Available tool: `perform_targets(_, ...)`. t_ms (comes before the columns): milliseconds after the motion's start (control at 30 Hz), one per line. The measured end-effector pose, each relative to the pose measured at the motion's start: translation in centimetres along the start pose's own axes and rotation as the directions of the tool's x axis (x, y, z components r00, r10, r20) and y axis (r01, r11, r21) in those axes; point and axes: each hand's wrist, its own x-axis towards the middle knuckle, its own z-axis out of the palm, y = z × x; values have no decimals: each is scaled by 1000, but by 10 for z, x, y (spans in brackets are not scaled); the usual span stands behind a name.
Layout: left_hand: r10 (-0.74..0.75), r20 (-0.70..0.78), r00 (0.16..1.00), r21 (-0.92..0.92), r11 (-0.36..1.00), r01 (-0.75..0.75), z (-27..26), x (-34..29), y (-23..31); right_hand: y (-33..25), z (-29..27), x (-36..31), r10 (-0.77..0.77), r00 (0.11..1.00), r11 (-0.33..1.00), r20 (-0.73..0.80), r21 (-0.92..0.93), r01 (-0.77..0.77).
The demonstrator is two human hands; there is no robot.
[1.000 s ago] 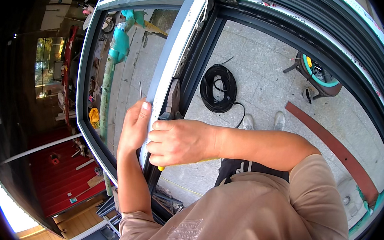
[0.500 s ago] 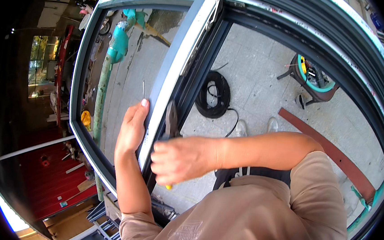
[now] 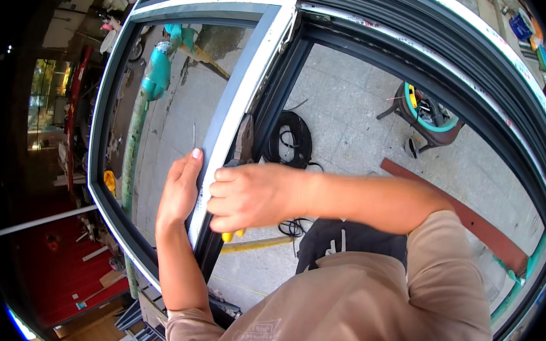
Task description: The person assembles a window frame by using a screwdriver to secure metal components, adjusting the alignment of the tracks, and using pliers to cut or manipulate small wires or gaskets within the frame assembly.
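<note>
My left hand [image 3: 180, 189] is closed against the inner edge of a grey and white window frame [image 3: 239, 94]. A thin metal shaft [image 3: 193, 136] sticks up past its thumb; any handle is hidden in the palm. My right hand [image 3: 251, 198] grips a pair of pliers [image 3: 244, 139], with the dark jaws pointing up and the yellow handle ends showing below the fist. The pliers lie along the dark channel beside the white bar, and my right knuckles are at the bar, close to my left hand. Whether the jaws bite on anything, I cannot tell.
Through the frame's openings show a coil of black hose or cable [image 3: 290, 140], a stool with a tool-filled teal-rimmed basin [image 3: 434, 122], and a reddish-brown strip [image 3: 462, 214] on the floor. A green pole [image 3: 136, 134] stands at left, near a red panel [image 3: 48, 262].
My right hand and the pliers have moved up and closer to the white bar and my left hand. More of the yellow handles shows. The whole view has shifted slightly.
</note>
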Motion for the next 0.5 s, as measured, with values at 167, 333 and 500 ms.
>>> perform_targets(167,23,6,1000,143,989,-24,-1,2,0,-27,-55,4,168,986,983,-5,80,-167)
perform_targets(333,225,-27,974,239,947,-213,4,8,3,-70,-94,-25,536,834,825,-130,289,-485)
perform_targets(500,387,-37,921,520,795,-313,23,6,53,-83,-138,-78,943,332,310,-12,388,-868)
